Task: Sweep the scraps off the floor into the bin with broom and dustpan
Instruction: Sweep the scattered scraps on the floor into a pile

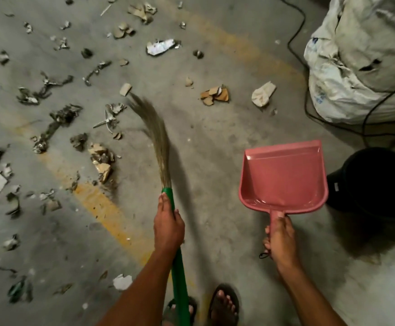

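The left hand [168, 225] is wrapped around the green handle of the broom [158, 142], whose bristles curve up and left among the scraps [101, 158] strewn over the concrete floor [215, 142]. The right hand [280, 241] grips the handle of the pink dustpan [283, 177], which is empty. The black bin [377, 182] stands just right of the dustpan, with a white sack [361, 57] and a black cable [297, 38] beyond it.

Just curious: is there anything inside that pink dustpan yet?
The dustpan looks empty, its whole tray in view. The floor beneath it is hidden.
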{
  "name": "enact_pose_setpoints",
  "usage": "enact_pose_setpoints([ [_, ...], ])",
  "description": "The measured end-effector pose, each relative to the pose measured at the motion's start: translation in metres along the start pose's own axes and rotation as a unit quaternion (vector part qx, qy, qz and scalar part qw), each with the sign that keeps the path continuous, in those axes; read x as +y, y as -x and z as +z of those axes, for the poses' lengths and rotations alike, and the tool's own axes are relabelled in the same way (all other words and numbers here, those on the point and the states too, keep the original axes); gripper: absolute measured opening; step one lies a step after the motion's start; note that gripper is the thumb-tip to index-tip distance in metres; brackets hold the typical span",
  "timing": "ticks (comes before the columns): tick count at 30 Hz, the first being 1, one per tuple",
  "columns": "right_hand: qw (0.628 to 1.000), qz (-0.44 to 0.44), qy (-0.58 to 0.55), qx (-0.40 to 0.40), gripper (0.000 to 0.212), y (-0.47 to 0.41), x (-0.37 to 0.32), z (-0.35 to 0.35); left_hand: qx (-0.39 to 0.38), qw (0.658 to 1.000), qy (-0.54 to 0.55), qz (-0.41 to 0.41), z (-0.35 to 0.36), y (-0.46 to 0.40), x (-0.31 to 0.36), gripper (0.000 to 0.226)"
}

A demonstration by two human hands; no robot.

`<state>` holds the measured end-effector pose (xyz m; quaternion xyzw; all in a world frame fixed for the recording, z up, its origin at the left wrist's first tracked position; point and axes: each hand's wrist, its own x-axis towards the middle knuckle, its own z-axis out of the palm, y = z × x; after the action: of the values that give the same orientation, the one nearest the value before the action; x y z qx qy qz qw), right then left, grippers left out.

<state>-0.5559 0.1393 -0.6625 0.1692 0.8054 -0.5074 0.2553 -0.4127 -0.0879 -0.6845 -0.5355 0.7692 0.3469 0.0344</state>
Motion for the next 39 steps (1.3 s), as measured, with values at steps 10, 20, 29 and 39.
enact_pose_setpoints([
  [10,0.991,-0.006,-0.037,0.131,0.060,-0.055,-0.034,-0.052,-0.182,0.936,0.039,0.298,0.095,0.015,0.142,0.068],
  [20,0.973,0.000,-0.069,0.220,0.044,-0.126,-0.006,-0.091,-0.408,0.854,-0.149,0.289,0.234,-0.071,0.237,0.062],
  [29,0.981,0.041,-0.004,0.190,0.045,-0.136,-0.004,-0.057,-0.286,0.942,-0.083,0.152,0.211,-0.101,0.170,0.066],
  [39,0.989,0.015,0.020,0.145,0.050,-0.136,-0.051,-0.026,-0.115,0.990,0.039,0.070,0.118,-0.085,0.153,0.065],
])
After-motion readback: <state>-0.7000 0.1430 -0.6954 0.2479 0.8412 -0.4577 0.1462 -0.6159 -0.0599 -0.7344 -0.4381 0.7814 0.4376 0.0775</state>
